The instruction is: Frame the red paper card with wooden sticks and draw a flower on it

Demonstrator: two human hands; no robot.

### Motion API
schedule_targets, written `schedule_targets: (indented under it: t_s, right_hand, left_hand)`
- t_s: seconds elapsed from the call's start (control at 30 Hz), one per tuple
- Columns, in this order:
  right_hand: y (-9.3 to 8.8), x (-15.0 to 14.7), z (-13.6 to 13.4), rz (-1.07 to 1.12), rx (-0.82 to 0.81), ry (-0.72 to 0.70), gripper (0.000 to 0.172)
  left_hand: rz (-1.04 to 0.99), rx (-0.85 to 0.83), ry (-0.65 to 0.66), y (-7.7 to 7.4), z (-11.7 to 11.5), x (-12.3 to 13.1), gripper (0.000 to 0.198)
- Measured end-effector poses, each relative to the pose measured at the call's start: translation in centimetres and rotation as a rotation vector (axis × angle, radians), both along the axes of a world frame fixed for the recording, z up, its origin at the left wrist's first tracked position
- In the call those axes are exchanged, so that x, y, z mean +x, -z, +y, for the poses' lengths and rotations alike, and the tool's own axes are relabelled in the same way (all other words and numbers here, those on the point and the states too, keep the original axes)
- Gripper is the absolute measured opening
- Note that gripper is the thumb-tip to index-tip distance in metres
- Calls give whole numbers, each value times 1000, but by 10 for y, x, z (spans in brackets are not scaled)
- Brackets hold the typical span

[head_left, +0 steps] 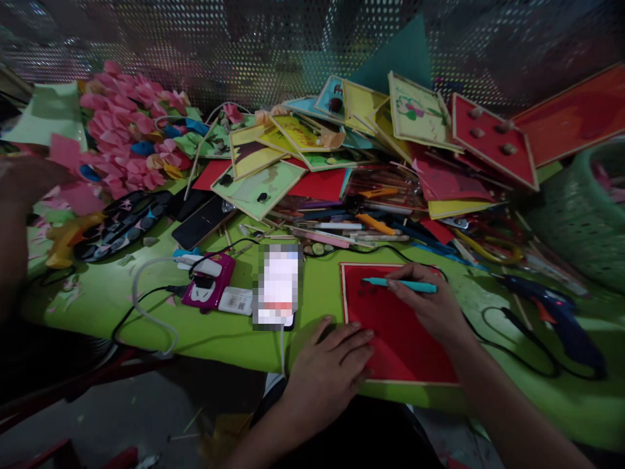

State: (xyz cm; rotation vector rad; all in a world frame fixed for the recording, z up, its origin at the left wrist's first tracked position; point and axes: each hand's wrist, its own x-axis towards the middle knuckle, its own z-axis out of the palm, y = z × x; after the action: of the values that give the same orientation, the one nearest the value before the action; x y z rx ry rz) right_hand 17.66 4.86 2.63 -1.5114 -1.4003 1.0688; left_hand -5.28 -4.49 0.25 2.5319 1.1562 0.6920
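Note:
A red card with a pale wooden border (390, 339) lies on the green table (215, 326) right in front of me. My right hand (432, 306) grips a teal pen (400, 284), whose tip touches the card's upper left part. My left hand (332, 365) rests flat, fingers spread, on the card's lower left edge and the table rim. A phone with a blurred screen (278, 283) lies just left of the card.
Behind the card lies a heap of pens (351, 225) and framed paper cards (420, 114). Pink paper flowers (127, 127) pile up at far left. A blue glue gun (556, 312) with its cable lies right; a green basket (581, 215) stands far right. Chargers (209, 283) lie left.

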Motion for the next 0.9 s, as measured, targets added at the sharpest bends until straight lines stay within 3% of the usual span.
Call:
schedule_targets:
  t_s: [0.9]
  right_hand:
    - [1, 4, -1, 16, -22, 7, 13]
  left_hand:
    - [16, -10, 10, -3, 1, 0, 29]
